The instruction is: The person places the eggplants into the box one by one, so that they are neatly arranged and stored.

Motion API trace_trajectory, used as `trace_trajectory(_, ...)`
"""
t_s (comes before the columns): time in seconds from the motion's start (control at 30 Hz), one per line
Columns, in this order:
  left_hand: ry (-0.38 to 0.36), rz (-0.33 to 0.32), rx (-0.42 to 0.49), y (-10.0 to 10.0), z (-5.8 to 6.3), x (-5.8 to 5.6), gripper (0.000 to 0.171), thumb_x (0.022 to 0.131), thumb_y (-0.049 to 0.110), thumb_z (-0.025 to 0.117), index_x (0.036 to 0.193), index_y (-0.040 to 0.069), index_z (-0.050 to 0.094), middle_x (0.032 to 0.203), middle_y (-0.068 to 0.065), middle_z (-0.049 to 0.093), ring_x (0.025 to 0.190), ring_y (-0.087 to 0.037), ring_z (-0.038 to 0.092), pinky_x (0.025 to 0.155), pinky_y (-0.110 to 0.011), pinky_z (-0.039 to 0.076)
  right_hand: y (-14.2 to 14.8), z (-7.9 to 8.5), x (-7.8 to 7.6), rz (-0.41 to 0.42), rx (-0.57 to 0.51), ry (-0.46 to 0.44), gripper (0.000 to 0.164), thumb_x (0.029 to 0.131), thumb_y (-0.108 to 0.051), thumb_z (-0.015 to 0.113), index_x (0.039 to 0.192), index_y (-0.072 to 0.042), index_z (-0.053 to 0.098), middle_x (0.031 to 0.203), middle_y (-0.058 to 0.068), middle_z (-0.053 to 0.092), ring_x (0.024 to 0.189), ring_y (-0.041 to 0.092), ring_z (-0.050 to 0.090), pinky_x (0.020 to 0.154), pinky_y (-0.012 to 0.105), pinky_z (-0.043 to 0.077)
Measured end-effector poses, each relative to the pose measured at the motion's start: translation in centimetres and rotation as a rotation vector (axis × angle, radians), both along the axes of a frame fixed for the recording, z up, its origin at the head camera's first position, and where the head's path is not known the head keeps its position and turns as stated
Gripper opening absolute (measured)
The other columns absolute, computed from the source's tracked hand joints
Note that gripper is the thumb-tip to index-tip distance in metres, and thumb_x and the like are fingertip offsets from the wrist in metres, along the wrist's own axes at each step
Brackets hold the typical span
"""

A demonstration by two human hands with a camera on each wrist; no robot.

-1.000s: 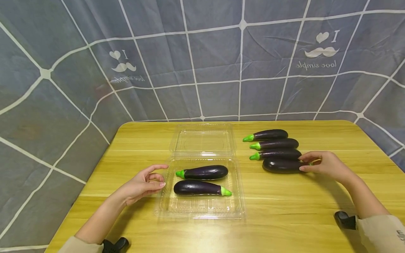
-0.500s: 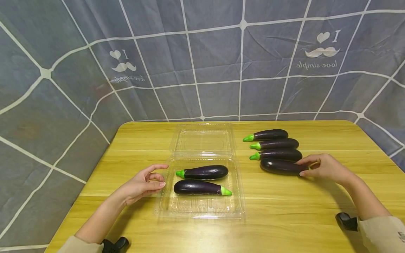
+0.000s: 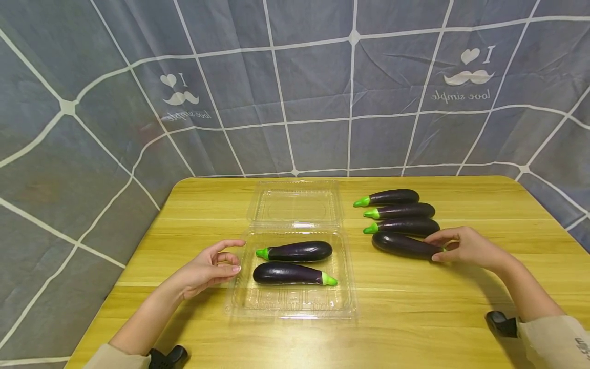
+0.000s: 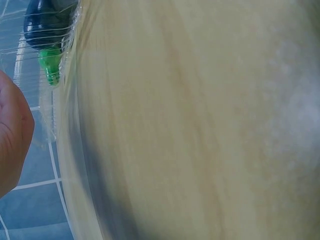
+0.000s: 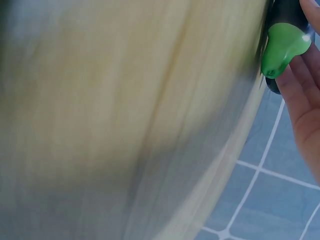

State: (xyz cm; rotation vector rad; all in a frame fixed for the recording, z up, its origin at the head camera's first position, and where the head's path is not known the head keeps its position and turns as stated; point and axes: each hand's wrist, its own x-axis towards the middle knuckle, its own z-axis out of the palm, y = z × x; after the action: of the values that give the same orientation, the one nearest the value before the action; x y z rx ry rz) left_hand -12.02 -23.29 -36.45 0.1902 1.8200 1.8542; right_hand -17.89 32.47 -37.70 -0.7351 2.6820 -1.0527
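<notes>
My right hand (image 3: 465, 249) pinches an eggplant (image 3: 403, 245) near its green stem end, the dark body pointing left. In the right wrist view the green stem (image 5: 285, 45) shows between thumb and fingers. At the left wall of the clear plastic clamshell box (image 3: 295, 310), my left hand (image 3: 209, 267) stays with fingers spread in a loose curve, fingertips right at the rim. Inside the box lie an upper eggplant (image 3: 301, 251), stem left, and a lower eggplant (image 3: 286, 273), stem right. Part of the box and one eggplant (image 4: 49, 25) appear in the left wrist view.
Beyond the held eggplant, three more eggplants (image 3: 401, 210) lie in a stepped row, stems left. The box's open lid (image 3: 295, 205) lies flat behind its base. A grey checked curtain (image 3: 318, 102) hangs behind the wooden table (image 3: 405, 323).
My right hand has shifted slightly left and towards me, moving the gripped eggplant left and tilting it so its stem end comes nearer. The left hand has not moved.
</notes>
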Motion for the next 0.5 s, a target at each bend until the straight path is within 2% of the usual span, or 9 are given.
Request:
trace_trajectory(0.27,0.001,0.002,-0.005,0.04,-0.02,-0.04,0.062,0.087,0.001,0.063,0.140,0.002,0.029,0.090,0.000,0.054,0.081,-0.011,0.059,0.075,-0.025,0.051,-0.19,0.33,0.10,0.053,-0.022,-0.056,0.037,0.079,-0.017,0.075,0.109,0.001,0.066,0.104,-0.001,0.067,0.093,-0.005,0.057,0.074,0.019,0.050)
trace_trajectory(0.5,0.003,-0.001,0.001,-0.03,-0.09,-0.04,0.064,0.086,0.003,0.065,0.140,0.002,0.029,0.090,0.000,0.054,0.081,-0.011,0.059,0.075,-0.025,0.051,-0.66,0.68,0.26,0.077,-0.028,-0.038,0.035,0.080,-0.016,0.074,0.111,-0.001,0.066,0.106,0.001,0.066,0.091,0.000,0.059,0.074,0.020,0.050)
